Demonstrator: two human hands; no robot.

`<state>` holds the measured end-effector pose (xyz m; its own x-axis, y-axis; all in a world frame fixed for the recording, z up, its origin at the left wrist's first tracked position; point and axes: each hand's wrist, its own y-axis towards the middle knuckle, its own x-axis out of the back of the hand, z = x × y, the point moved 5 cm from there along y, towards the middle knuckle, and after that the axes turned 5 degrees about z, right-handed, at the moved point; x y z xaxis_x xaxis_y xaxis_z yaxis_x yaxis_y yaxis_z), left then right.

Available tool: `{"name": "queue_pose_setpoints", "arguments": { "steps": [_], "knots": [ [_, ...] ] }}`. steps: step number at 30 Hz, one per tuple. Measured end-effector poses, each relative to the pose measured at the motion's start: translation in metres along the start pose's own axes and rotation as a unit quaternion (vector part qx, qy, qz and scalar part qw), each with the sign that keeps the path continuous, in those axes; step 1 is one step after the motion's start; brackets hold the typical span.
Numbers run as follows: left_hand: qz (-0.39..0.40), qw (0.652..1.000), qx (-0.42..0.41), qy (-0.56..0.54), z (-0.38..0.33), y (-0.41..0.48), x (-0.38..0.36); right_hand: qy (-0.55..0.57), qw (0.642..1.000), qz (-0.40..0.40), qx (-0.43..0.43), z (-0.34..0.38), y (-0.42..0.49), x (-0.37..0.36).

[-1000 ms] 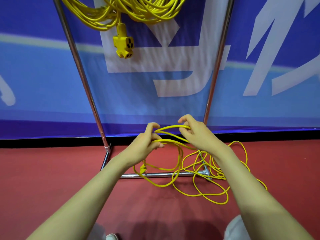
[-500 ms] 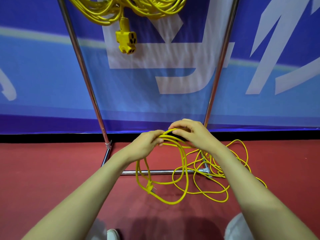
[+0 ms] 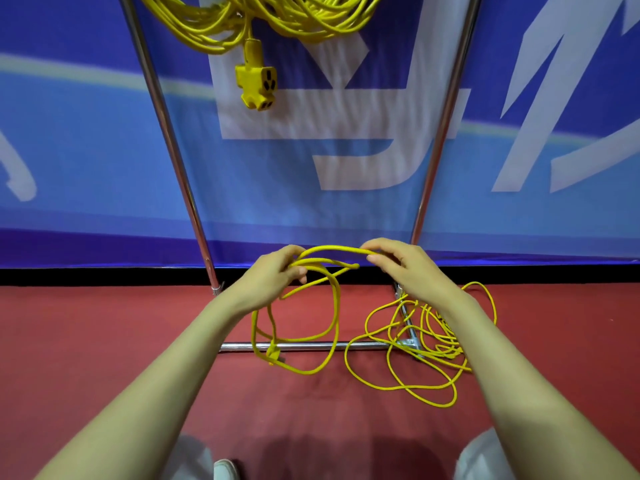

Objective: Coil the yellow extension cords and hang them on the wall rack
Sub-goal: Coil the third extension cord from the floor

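Red flooring (image 3: 104,341) lies nearest, with the loose tail of the yellow cord (image 3: 440,344) sprawled to the right over the rack's base bar (image 3: 239,347). Beyond, the left hand (image 3: 273,275) has its fingers curled round the tops of a few gathered loops (image 3: 335,306), which dangle towards the floor, plug (image 3: 273,353) lowest. The right hand (image 3: 412,268) pinches the next length between thumb and fingertips. Thin, light and limp, the cord looks prone to tangling, so it is best held at the loops' crown. Farther up, coiled cords (image 3: 263,15) and a socket block (image 3: 256,86) hang before the blue banner (image 3: 104,150).
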<state>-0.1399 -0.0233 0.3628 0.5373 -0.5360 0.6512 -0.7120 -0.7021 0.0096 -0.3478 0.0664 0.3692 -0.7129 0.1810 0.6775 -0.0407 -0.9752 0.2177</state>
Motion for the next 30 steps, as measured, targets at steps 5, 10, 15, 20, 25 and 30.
{"name": "queue_pose_setpoints", "arguments": {
  "steps": [5, 10, 15, 20, 25, 30],
  "knots": [
    [0.009, 0.999, -0.007, -0.045, -0.003, 0.0, -0.005, -0.004, 1.0, 0.022, 0.004, 0.002, 0.003, -0.013],
    [0.018, 0.994, 0.004, -0.106, -0.005, 0.004, -0.012, -0.024, 0.999, 0.028, -0.002, 0.001, 0.008, -0.028],
    [0.026, 0.983, 0.018, -0.183, -0.003, 0.005, -0.013, -0.127, 0.99, 0.062, -0.025, -0.002, 0.006, -0.037],
    [0.014, 0.993, 0.001, -0.12, -0.006, 0.007, -0.011, -0.112, 0.988, 0.088, -0.066, -0.001, 0.007, -0.042],
    [-0.064, 0.992, -0.056, 0.091, -0.009, 0.006, -0.007, -0.017, 0.987, 0.14, -0.076, 0.0, 0.005, -0.04],
    [-0.034, 0.991, -0.094, 0.085, -0.014, 0.006, -0.001, 0.136, 0.974, 0.165, -0.07, 0.01, 0.001, -0.036]
  ]
}}
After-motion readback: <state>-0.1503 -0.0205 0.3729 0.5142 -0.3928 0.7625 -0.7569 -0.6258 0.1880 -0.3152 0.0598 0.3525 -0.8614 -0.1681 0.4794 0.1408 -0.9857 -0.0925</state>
